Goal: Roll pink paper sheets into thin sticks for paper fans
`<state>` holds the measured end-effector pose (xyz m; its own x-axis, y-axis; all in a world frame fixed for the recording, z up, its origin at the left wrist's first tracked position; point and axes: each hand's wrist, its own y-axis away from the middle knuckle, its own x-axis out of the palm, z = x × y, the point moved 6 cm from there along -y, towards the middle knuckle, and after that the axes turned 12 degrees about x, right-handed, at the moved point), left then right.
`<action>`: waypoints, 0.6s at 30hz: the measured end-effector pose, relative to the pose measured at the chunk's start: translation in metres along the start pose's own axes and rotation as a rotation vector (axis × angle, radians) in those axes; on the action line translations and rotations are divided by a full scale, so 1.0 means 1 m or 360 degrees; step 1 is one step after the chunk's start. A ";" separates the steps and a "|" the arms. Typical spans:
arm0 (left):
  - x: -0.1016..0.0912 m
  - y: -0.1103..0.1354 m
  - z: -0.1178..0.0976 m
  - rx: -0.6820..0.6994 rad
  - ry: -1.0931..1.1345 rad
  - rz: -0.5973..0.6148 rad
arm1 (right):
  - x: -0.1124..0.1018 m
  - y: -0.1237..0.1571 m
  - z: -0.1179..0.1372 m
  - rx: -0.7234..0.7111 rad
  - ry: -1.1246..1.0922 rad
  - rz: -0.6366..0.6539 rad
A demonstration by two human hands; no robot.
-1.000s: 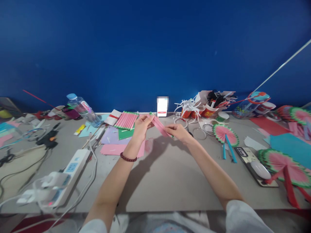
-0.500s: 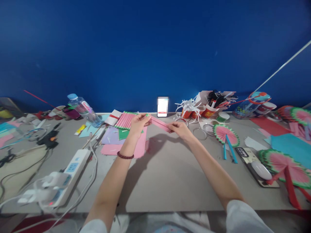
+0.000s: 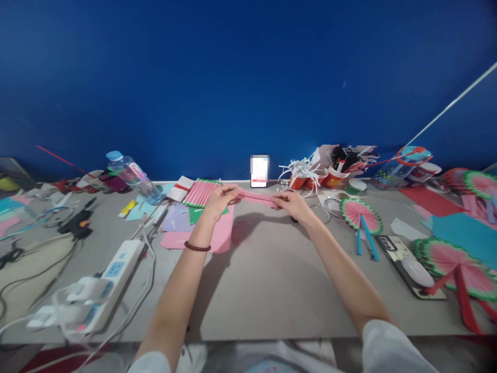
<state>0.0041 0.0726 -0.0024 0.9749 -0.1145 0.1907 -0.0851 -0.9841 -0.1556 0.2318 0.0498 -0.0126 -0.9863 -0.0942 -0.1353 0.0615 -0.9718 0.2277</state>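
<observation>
A narrow folded strip of pink paper [image 3: 255,197] is stretched between my two hands above the table. My left hand [image 3: 222,200] pinches its left end, and my right hand [image 3: 290,203] pinches the right end. Beside and partly behind my left hand lies a pleated pink paper with green edges [image 3: 202,192]. Below it are pink sheets [image 3: 219,235], a lilac sheet [image 3: 176,218] and a green piece [image 3: 196,214]. My fingers cover both ends of the strip.
A lit phone [image 3: 259,172] stands against the blue wall. To the left are a tilted plastic bottle [image 3: 135,176], a glue gun [image 3: 78,221] and a power strip [image 3: 114,277] with cables. Red cups [image 3: 334,178], watermelon-coloured paper fans [image 3: 362,215] and a white mouse [image 3: 417,272] are on the right.
The pink strip, slanted down to the right before, is now nearly level. My right hand has shifted slightly to the right, and my left hand slightly lower.
</observation>
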 end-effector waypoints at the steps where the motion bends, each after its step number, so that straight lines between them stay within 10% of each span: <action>1: -0.001 -0.001 0.002 0.0006 -0.0021 -0.0011 | -0.001 0.000 0.000 -0.0002 -0.0016 -0.0016; 18: -0.001 -0.003 0.032 0.0087 -0.0001 -0.0282 | -0.009 -0.019 -0.022 0.0139 -0.0432 -0.0064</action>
<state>0.0101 0.0803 -0.0330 0.9739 0.0600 0.2189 0.0991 -0.9801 -0.1722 0.2428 0.0643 -0.0372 -0.9933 0.0169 0.1145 0.0197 -0.9501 0.3113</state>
